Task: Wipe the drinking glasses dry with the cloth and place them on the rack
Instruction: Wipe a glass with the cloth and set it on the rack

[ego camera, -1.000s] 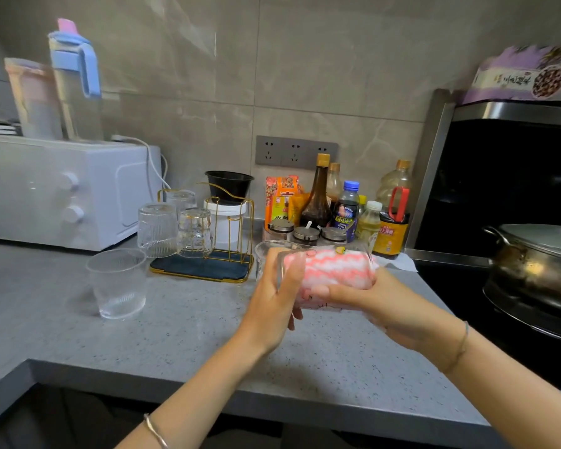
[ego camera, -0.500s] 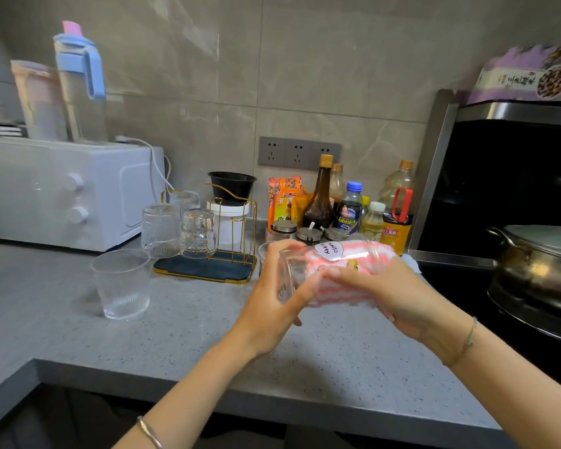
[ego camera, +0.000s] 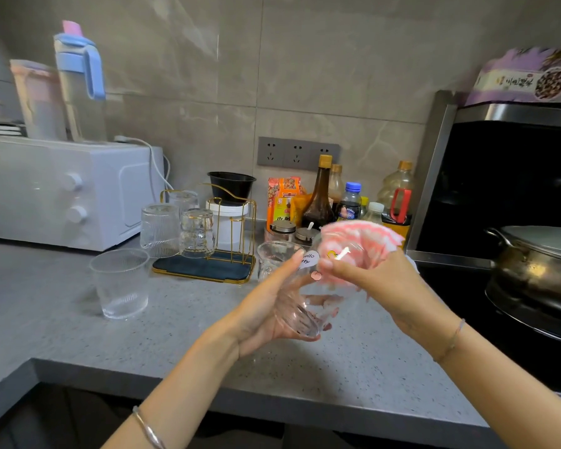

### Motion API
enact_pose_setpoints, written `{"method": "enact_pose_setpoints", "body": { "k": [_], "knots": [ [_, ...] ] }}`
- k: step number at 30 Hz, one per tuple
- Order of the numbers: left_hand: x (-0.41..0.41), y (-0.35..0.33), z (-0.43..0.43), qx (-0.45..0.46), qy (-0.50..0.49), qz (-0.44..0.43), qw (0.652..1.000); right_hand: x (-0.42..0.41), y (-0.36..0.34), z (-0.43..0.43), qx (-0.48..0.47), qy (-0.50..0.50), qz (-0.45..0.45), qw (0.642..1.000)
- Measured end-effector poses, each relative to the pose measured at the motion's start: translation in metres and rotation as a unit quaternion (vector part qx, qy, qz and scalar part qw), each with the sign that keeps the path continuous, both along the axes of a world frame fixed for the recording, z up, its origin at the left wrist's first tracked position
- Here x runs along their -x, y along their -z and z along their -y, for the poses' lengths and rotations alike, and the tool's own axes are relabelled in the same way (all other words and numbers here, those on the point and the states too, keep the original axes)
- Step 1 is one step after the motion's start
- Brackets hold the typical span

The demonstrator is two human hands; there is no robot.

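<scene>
Cupping a ribbed glass (ego camera: 300, 311) from below, the left grip (ego camera: 263, 314) curls its fingers round the base and lays its thumb along the side. The glass hangs tilted in the air above the counter (ego camera: 175, 338), mouth up and to the right, with a white sticker on its wall. The right grip (ego camera: 381, 281) pinches a pink-and-white cloth (ego camera: 365, 239) bunched at that mouth; blur hides how deep the cloth goes. Just behind the hands, 1 clear cup (ego camera: 272, 256) stands upright on the counter. Left of it, the gold wire rack (ego camera: 208, 268) with its dark tray carries 3 upturned glasses (ego camera: 159, 230). In front and left of the rack, apart from it, 1 tumbler (ego camera: 120, 283) stands upright. A white oven (ego camera: 62, 192) sits far left, bottles (ego camera: 319, 196) line the wall, and a steel pot (ego camera: 538, 264) sits right.
</scene>
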State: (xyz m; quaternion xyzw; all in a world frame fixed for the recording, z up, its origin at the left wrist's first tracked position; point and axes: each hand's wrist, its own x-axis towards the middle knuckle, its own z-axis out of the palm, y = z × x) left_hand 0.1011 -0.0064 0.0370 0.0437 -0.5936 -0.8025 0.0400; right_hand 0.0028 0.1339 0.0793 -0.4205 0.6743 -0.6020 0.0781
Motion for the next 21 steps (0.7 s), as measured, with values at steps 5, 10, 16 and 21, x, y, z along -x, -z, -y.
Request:
{"method": "enact_pose_setpoints", "body": {
  "k": [5,10,16,21],
  "knots": [
    [0.004,0.004,-0.005,-0.023,-0.048,-0.038,0.998,-0.006,0.005,0.01,0.114,-0.004,-0.196,0.974],
    [0.006,0.001,-0.002,-0.014,-0.102,-0.066,0.993,0.004,0.019,0.011,0.02,0.039,-0.427,0.903],
    [0.011,-0.002,0.002,-0.025,-0.146,-0.092,0.985,-0.017,0.038,0.011,0.073,-0.04,-0.39,0.917],
    [0.015,-0.004,0.005,-0.09,-0.147,-0.123,0.977,-0.037,0.045,0.005,0.151,-0.035,-0.313,0.937]
  ]
}}
